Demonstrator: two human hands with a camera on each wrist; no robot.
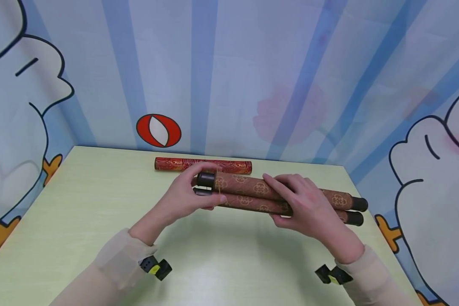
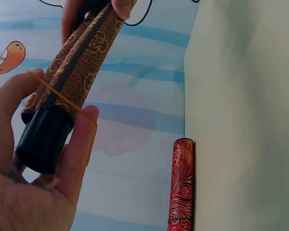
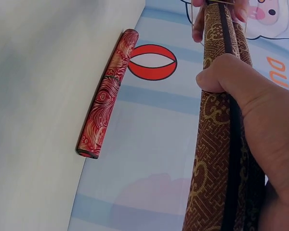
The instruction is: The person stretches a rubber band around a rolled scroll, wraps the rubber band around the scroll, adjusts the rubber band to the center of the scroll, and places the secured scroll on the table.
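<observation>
Two gold-patterned brown rolls (image 1: 245,183), in the head view, are above the table (image 1: 80,191), my right hand (image 1: 306,207) gripping them, my left hand (image 1: 183,191) curled round their black ends (image 1: 205,179). Left wrist view: a thin band (image 2: 62,98) stretched across the rolls. Right wrist view: a swirl-printed red cylinder (image 3: 106,96).

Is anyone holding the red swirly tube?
No, the red swirl-patterned tube lies on the table; the left hand and right hand hold brown patterned rolls.
</observation>
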